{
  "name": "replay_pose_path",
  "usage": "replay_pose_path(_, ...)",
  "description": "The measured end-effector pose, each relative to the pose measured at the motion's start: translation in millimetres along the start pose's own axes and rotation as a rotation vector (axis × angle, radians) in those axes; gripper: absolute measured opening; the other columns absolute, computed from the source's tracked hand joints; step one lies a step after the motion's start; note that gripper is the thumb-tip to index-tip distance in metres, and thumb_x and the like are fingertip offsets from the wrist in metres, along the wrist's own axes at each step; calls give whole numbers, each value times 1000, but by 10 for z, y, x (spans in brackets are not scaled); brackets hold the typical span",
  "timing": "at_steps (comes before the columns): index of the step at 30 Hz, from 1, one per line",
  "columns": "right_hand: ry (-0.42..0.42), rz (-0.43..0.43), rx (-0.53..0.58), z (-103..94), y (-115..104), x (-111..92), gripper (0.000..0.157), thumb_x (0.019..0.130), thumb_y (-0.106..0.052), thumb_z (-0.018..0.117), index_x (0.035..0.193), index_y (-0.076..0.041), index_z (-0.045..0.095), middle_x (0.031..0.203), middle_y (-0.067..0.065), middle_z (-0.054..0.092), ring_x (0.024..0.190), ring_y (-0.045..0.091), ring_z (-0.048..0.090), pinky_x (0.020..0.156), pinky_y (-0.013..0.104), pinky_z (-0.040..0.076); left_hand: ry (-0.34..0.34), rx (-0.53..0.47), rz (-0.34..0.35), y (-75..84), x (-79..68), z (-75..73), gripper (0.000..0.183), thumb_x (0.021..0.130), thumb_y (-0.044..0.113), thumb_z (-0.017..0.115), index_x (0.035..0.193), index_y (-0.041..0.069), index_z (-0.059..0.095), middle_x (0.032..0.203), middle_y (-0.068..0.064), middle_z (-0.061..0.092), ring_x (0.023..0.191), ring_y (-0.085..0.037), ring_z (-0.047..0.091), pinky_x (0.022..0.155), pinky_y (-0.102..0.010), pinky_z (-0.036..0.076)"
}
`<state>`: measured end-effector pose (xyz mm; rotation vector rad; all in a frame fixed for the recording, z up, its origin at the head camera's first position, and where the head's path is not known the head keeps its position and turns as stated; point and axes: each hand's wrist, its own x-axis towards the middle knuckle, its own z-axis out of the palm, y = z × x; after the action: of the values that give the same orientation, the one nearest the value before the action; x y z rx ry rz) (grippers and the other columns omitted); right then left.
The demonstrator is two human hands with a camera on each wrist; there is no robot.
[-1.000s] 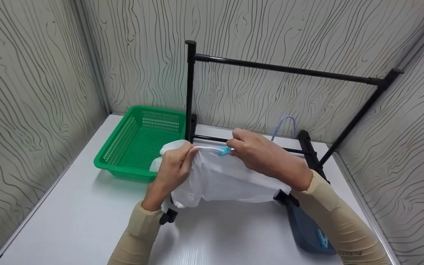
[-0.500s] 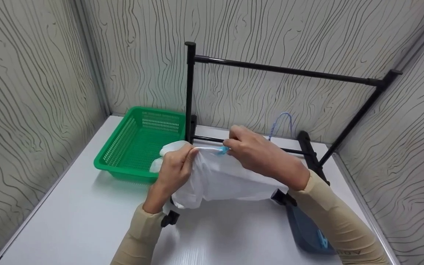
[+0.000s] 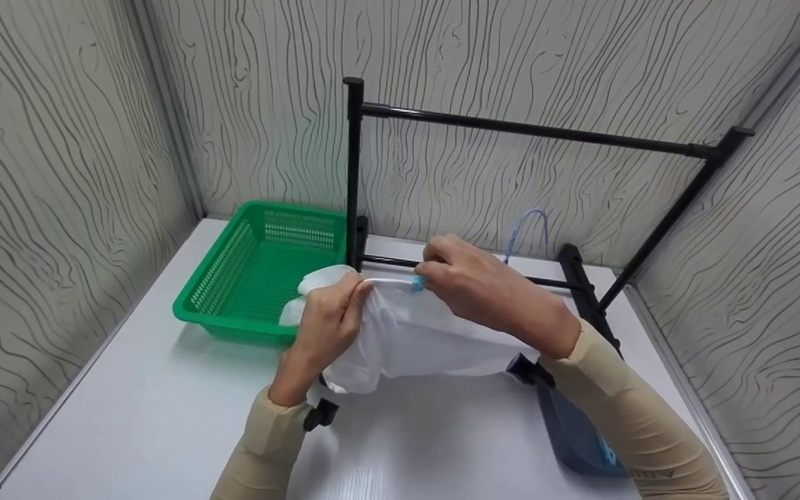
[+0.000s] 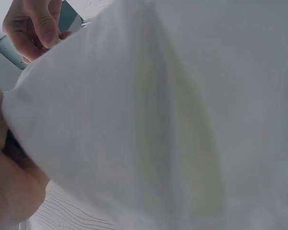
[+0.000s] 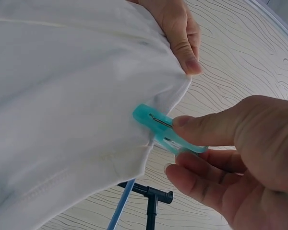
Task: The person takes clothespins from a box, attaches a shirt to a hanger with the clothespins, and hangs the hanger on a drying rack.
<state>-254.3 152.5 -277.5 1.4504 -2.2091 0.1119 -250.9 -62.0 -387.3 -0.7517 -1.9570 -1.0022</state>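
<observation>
A white cloth [image 3: 435, 344] with stitched seams hangs between the two hands. My left hand [image 3: 325, 321] pinches its upper edge near the left corner. My right hand [image 3: 487, 288] squeezes a teal clothespin [image 5: 158, 125] between thumb and fingers. In the right wrist view the clothespin's tip overlaps the cloth edge, a short way from the left thumb. The white cloth [image 4: 110, 110] fills most of the left wrist view, with the right hand [image 4: 32, 28] at its upper left.
A green basket [image 3: 188, 305] stands at left, the cloth's end overlapping its front corner. Behind the hands rises a black rack [image 3: 539, 128]. A blue hook [image 3: 526, 222] shows behind the cloth. Beneath the right forearm sits a blue bin [image 3: 570, 430] with a teal clothespin [image 3: 607, 451].
My right hand has shifted slightly left along the cloth edge with the clothespin. My left hand keeps its pinch almost in place.
</observation>
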Motion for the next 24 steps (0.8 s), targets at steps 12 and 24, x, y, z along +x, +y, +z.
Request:
replay_pose_path(12,-24,123,37,-64,103,-129,19,89,-18,63,106,-10,64,97,3,58,83,13,54,67,27,49,68,42,-17,-74,-19,37,17,92,8,57,76,8,52,56,1,43,52,-8,47,49,-20,40)
replay_pose_path(24,-73,205,-7,-57,150,-236,15,92,-21,58,101,-10,63,81,-4,60,62,7,48,54,25,42,113,50,-39,-42,-11,21,16,93,9,55,77,7,53,57,1,44,51,-7,46,46,-18,38)
